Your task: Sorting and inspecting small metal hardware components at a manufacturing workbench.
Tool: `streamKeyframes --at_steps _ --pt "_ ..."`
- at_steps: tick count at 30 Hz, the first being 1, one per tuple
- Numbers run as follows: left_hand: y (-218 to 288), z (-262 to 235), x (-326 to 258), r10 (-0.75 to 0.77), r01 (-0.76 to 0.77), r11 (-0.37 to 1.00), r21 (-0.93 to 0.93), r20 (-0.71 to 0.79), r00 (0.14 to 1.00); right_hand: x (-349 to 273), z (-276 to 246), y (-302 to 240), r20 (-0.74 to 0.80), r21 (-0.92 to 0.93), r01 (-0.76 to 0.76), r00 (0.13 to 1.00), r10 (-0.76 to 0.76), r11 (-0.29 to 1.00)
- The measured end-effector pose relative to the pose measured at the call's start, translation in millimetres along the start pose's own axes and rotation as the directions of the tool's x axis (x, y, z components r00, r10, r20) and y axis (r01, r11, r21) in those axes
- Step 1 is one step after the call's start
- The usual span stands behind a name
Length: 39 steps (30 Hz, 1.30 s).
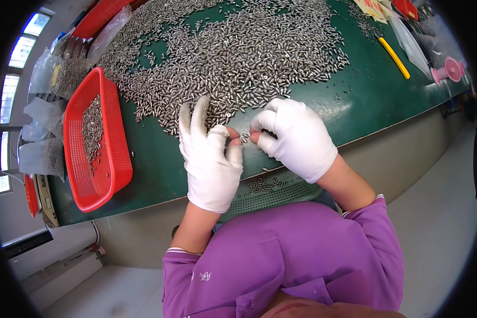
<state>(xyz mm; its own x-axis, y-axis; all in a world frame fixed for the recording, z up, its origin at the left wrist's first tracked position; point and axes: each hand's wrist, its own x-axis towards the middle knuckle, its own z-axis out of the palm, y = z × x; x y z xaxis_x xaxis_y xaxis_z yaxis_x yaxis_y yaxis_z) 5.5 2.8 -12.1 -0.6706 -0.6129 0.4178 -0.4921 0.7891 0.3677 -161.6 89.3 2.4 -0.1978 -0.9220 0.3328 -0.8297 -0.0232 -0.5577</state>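
Across dark-green smooth tabletop (pixel 365 106), saw small rounded-end silver metal pieces (pixel 259 47) heaped widely. Had left white-gloved hand (pixel 211 164) half open at heap's near edge, right white-gloved hand (pixel 297 132) curled, both with thumb near index, few pieces between; couldn't tell any grip.

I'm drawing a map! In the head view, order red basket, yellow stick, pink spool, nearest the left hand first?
From the left hand:
1. Red basket, on its left.
2. Yellow stick, upper right.
3. Pink spool, far right.

1 yellow rod (pixel 394 58) near 1 pink spool (pixel 452 69).
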Motion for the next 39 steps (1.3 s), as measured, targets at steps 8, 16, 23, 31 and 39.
streamKeyframes --at_steps 8,16,23,31,39 --pt "5.5 -3.3 2.8 -0.031 0.031 0.999 -0.008 0.034 0.999 6.7 3.9 -1.5 0.012 0.008 -0.03 0.999 0.03 1.0" --pt "6.9 -3.9 4.3 -0.031 0.033 0.999 -0.043 0.035 0.999 4.8 2.1 -2.4 0.028 0.036 -0.028 0.999 0.027 0.999" --pt "7.4 -5.5 5.6 -0.027 0.03 0.997 -0.076 0.04 0.999 0.8 -0.8 -4.0 0.039 0.068 -0.031 0.999 0.029 0.997" --pt "6.1 -4.8 3.3 -0.005 0.007 0.999 -0.054 0.045 0.999 -2.0 0.5 -3.4 0.004 0.084 -0.016 1.0 0.016 0.996" --pt "6.2 -7.6 4.1 0.014 -0.013 0.997 -0.074 0.011 1.0 0.3 -1.0 -4.1 0.04 0.021 -0.008 0.999 0.007 1.0"
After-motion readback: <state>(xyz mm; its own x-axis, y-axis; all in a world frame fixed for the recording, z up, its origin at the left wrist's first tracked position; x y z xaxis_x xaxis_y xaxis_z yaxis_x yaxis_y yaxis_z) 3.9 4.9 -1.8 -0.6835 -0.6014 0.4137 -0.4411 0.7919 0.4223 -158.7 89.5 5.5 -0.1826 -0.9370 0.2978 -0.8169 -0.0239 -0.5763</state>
